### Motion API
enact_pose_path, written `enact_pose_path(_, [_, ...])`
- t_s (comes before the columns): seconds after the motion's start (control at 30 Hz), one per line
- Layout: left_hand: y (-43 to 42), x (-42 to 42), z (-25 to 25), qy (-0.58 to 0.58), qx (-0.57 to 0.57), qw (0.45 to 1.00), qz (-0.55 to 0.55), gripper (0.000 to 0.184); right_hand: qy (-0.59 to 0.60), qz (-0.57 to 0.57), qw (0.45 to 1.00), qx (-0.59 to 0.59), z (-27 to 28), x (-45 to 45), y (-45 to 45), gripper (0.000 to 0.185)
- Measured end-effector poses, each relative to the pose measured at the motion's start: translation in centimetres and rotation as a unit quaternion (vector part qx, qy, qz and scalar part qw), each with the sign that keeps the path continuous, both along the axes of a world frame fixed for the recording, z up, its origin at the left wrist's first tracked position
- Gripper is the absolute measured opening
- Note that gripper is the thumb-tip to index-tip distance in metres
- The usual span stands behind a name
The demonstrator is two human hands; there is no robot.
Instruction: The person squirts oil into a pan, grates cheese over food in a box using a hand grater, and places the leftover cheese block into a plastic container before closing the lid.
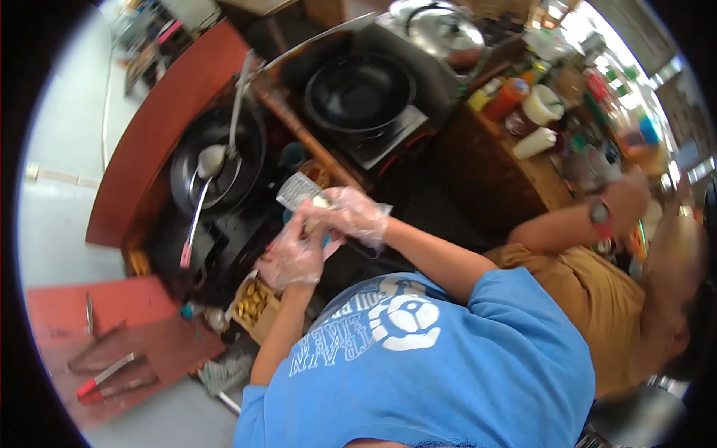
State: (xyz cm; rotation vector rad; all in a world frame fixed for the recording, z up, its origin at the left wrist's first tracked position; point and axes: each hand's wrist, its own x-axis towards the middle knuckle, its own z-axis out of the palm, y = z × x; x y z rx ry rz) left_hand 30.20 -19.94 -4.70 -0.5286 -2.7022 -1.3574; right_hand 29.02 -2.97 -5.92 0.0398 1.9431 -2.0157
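Observation:
My left hand (300, 252), in a clear plastic glove, has its fingers closed near my right hand; what lies between them is mostly hidden. My right hand (352, 214), gloved too, is closed around a small whitish piece (321, 202). A grey-white printed packet or sheet (299, 191) shows just beyond the fingertips; whether a hand grips it is unclear. Pink and blue things are partly visible under the hands. Below my left hand stands a box of yellowish pieces (252, 302).
At left, a black wok (181, 175) holds a ladle and strainer. Another black wok (360, 92) sits on a stove. Bottles and jars (506, 99) crowd the right shelf. Tongs (108, 377) lie on a red board (168, 317). A person in brown clothing (590, 299) stands at right.

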Motion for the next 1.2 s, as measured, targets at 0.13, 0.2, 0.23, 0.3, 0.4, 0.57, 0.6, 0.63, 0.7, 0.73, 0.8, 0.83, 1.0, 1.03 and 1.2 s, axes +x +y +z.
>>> enact_pose_path(0.13, [-0.4, 0.0, -1.7, 0.019, 0.026, 0.999, 0.002, 0.032, -0.018, 0.014, 0.998, -0.065, -0.2, 0.7, -0.9, 0.042])
enact_pose_path(0.2, [-0.7, 0.2, -1.8, 0.020, 0.039, 0.999, 0.005, 0.030, -0.032, 0.013, 0.997, -0.074, -0.8, 0.7, -1.5, 0.048])
enact_pose_path(0.23, [-0.8, 0.5, -1.5, 0.008, 0.047, 0.999, 0.018, 0.029, -0.042, 0.024, 0.996, -0.077, -1.1, 0.7, -1.9, 0.049])
enact_pose_path(0.3, [-1.7, 1.1, -3.1, -0.011, 0.051, 0.997, 0.060, 0.030, -0.053, 0.044, 0.996, -0.062, -2.4, 0.7, -2.6, 0.052])
enact_pose_path(0.4, [-3.0, 1.7, -5.6, -0.112, 0.155, 0.979, 0.065, 0.035, -0.074, 0.085, 0.992, -0.064, -3.5, 0.7, -3.6, 0.054])
enact_pose_path(0.57, [-7.2, 3.8, -9.2, -0.069, 0.054, 0.988, 0.129, 0.036, -0.125, 0.158, 0.978, -0.058, -6.9, 1.7, -7.2, 0.056])
enact_pose_path(0.6, [-8.1, 4.3, -9.6, -0.068, 0.079, 0.985, 0.138, 0.036, -0.130, 0.172, 0.975, -0.046, -7.2, 2.0, -8.3, 0.056])
enact_pose_path(0.63, [-8.8, 4.8, -10.0, -0.068, 0.103, 0.982, 0.145, 0.036, -0.139, 0.174, 0.973, -0.058, -7.4, 2.2, -9.1, 0.054])
enact_pose_path(0.7, [-9.6, 5.7, -10.2, -0.137, 0.111, 0.972, 0.157, 0.035, -0.200, 0.165, 0.960, -0.101, -6.8, 2.6, -10.1, 0.039])
enact_pose_path(0.73, [-9.8, 5.8, -10.1, -0.132, 0.095, 0.974, 0.156, 0.034, -0.200, 0.161, 0.961, -0.101, -7.2, 2.8, -10.6, 0.039])
enact_pose_path(0.8, [-9.8, 5.4, -9.5, -0.093, 0.036, 0.986, 0.132, 0.036, -0.153, 0.145, 0.973, -0.093, -8.2, 2.9, -10.6, 0.038])
enact_pose_path(0.83, [-9.9, 5.1, -10.0, -0.073, 0.036, 0.991, 0.110, 0.041, -0.095, 0.169, 0.978, -0.074, -7.9, 2.4, -10.0, 0.037])
enact_pose_path(1.0, [-5.8, 3.2, -7.8, -0.184, 0.213, 0.959, 0.032, 0.050, -0.045, 0.113, 0.991, -0.052, -4.9, 2.4, -5.4, 0.059])
enact_pose_path(1.03, [-4.4, 3.0, -7.5, -0.185, 0.215, 0.959, 0.004, 0.050, -0.036, 0.096, 0.993, -0.053, -5.1, 2.5, -4.8, 0.064])
enact_pose_path(1.2, [-0.1, 2.2, -8.2, -0.214, 0.341, 0.914, -0.050, 0.048, 0.031, 0.071, 0.995, 0.057, -2.3, 4.2, 1.1, 0.071])
